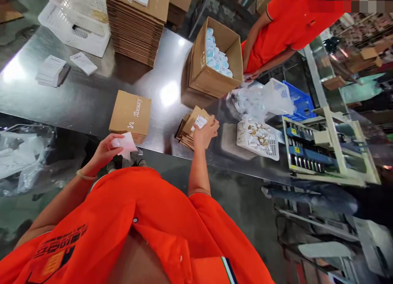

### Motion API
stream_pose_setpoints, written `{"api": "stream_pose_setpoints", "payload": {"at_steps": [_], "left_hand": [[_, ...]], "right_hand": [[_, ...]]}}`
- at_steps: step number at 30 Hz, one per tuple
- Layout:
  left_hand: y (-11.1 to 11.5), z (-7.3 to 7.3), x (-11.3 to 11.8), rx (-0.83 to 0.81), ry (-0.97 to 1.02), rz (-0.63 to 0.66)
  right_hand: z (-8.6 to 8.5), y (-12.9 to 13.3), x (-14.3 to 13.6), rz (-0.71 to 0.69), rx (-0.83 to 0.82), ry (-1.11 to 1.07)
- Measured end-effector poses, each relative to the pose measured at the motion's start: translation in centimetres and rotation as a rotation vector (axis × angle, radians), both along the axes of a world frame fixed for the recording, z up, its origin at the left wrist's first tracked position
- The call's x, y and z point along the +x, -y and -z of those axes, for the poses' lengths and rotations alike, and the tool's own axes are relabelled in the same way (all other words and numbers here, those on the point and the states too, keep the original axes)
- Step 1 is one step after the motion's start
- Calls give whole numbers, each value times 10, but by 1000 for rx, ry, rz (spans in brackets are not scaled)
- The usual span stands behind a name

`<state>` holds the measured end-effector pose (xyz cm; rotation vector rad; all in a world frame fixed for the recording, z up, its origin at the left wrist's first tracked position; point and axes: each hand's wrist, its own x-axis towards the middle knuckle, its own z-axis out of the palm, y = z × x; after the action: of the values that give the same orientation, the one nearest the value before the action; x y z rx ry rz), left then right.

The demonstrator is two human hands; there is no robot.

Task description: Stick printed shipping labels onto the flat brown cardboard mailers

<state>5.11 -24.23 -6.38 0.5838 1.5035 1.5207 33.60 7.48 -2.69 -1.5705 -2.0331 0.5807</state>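
Observation:
Near the front edge of the steel table, my left hand [106,152] pinches a small stack of white paper labels [126,143] between thumb and fingers. My right hand [207,132] lies on a small pile of flattened cardboard cartons [188,130], its fingers curled over the right side of the top one. A white printed label [200,122] shows on that carton beside my thumb. Between the two hands, further left, stands a neat stack of flat brown cartons [130,110] with white lettering.
Behind stand a tall cardboard stack [135,38], an open carton [229,38] of round-topped items and a white basket [92,40]. Paper slips [50,71] lie at left. To the right are a basket of small tubes [259,138] and plastic bags [251,103]. A co-worker in orange [285,26] stands opposite.

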Motion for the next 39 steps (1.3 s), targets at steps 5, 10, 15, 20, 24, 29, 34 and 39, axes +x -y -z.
{"api": "stream_pose_setpoints", "payload": {"at_steps": [5, 10, 15, 20, 24, 29, 34, 39], "left_hand": [[0, -12, -8, 115, 196, -311], [16, 2, -34, -86, 414, -804], [30, 9, 7, -55, 389, -644], [34, 6, 31, -57, 136, -417], [27, 3, 24, -150, 146, -416], [13, 3, 22, -217, 96, -382], [1, 3, 18, -280, -41, -299], [-5, 2, 16, -249, -102, -230]], "right_hand": [[49, 120, -117, -983, -730, -281], [65, 180, -164, -873, -932, -368], [53, 187, -184, -725, -871, -414], [53, 189, -190, -747, -845, -424], [55, 175, -179, -859, -893, -404], [53, 170, -158, -781, -700, -378], [51, 173, -144, -717, -528, -333], [52, 162, -150, -670, -747, -401]]}}
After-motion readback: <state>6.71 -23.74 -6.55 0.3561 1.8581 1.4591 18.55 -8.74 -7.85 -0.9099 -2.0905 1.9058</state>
